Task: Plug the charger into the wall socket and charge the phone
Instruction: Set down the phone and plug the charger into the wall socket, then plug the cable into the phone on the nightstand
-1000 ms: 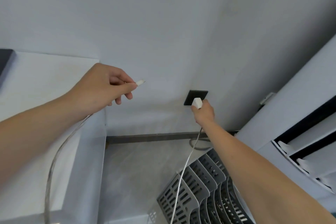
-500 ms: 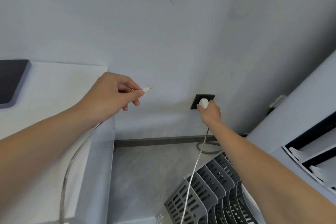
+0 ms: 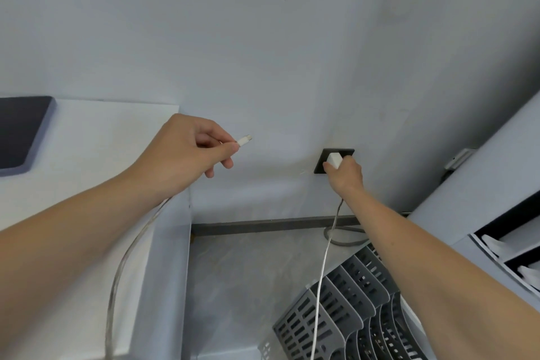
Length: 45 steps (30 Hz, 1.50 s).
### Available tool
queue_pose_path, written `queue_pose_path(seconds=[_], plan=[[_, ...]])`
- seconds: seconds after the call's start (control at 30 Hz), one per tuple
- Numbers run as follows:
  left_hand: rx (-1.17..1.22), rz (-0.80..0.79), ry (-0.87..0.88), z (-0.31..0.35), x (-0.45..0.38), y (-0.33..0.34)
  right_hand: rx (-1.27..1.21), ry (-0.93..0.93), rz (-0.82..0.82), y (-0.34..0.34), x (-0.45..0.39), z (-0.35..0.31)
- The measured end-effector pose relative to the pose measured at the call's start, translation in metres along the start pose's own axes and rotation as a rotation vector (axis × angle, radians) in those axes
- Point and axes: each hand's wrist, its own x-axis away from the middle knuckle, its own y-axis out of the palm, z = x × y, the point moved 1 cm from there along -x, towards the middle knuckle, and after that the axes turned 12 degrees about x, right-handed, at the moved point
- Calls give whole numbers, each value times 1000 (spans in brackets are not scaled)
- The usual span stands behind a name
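Both busy: right hand [image 3: 346, 174] grips charger [image 3: 334, 160] against wall socket [image 3: 324, 161] for plugging; left hand [image 3: 187, 149] pinches connector [image 3: 244, 141], kept ready.

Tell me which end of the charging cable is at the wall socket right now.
The white charger block, gripped by the right hand, is pressed against the black wall socket. The small connector end is pinched in the left hand, in the air, away from it.

White charger [image 3: 334, 159], black wall socket [image 3: 321, 165]
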Motion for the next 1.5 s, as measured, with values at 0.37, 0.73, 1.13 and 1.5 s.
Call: queue_pose_path(seconds=[0.37,0.73,1.13,1.5], plan=[[-24,23,-6,2,0,-2,268,-48,132,-16,32,-17],[166,197,24,15,23,-20,-415,-213,6,-59,165,-120],[169,284,58,14,88,-73,-830,-206,-393,-67,273,-236],[162,376,87,11,114,-101,-818,-225,-584,-52,304,-267]])
